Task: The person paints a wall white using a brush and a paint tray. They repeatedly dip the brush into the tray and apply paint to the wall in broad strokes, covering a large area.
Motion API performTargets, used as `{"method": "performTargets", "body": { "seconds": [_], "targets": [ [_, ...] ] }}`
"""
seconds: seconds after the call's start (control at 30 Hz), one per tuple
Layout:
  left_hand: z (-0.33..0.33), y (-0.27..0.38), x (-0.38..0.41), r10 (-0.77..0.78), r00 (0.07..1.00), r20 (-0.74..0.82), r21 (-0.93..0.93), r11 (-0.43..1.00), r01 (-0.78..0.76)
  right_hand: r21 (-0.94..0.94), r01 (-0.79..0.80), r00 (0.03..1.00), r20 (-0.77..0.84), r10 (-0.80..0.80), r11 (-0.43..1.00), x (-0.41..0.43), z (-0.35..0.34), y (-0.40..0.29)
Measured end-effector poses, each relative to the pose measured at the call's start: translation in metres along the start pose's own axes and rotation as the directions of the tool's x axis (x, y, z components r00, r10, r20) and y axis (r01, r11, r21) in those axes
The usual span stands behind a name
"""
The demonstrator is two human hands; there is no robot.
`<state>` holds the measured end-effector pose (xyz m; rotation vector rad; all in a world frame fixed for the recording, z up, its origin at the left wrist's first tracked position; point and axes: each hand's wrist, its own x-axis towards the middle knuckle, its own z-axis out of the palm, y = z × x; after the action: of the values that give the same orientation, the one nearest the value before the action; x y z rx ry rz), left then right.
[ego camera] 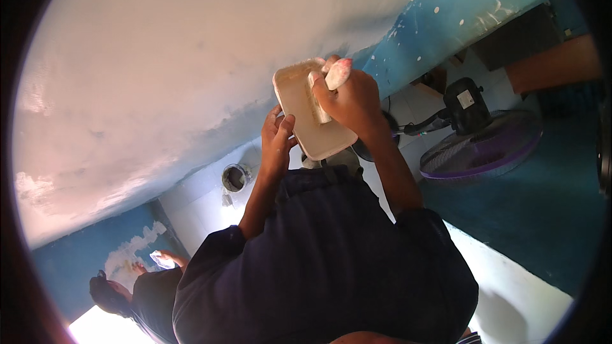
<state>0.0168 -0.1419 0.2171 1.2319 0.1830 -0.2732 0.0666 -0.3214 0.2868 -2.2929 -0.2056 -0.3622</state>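
My left hand holds a shallow rectangular tray by its left edge, with the thumb at the rim. Pale, smooth material coats the tray's inside. My right hand grips a trowel-like tool by its whitish, red-tipped handle. The tool's long narrow pale part lies against the inside of the tray. Whether it touches the material all along its length, I cannot tell. Both hands are in front of a wall with a broad whitish coat over blue paint.
A black and purple pedestal fan is at the right, near brown furniture. A round bucket stands on the tiled floor. At lower left another person works by a patched blue wall.
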Motion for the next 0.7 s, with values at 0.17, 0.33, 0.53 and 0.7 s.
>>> {"method": "performTargets", "body": {
  "seconds": [0.17, 0.33, 0.53, 0.7],
  "targets": [
    [-0.002, 0.004, -0.009, -0.023, 1.000, 0.003, -0.069, 0.997, 0.023, -0.067, 0.059, 0.997, 0.047, -0.056, 0.996, 0.000, 0.008, 0.000],
    [-0.006, -0.001, -0.011, -0.009, 1.000, -0.002, -0.101, 0.995, 0.008, 0.087, 0.071, 0.984, -0.172, -0.055, 0.994, -0.002, -0.001, -0.003],
    [-0.007, 0.002, -0.013, 0.017, 1.000, 0.011, -0.096, 0.995, -0.016, 0.837, -0.260, 0.885, 0.007, 0.466, 0.482, -0.019, -0.016, 0.024],
    [-0.014, -0.004, -0.014, 0.014, 0.999, 0.040, -0.106, 0.994, -0.009, 0.999, 0.007, 0.768, -0.032, 0.640, 0.041, -0.038, -0.009, 0.059]
  ]
}}
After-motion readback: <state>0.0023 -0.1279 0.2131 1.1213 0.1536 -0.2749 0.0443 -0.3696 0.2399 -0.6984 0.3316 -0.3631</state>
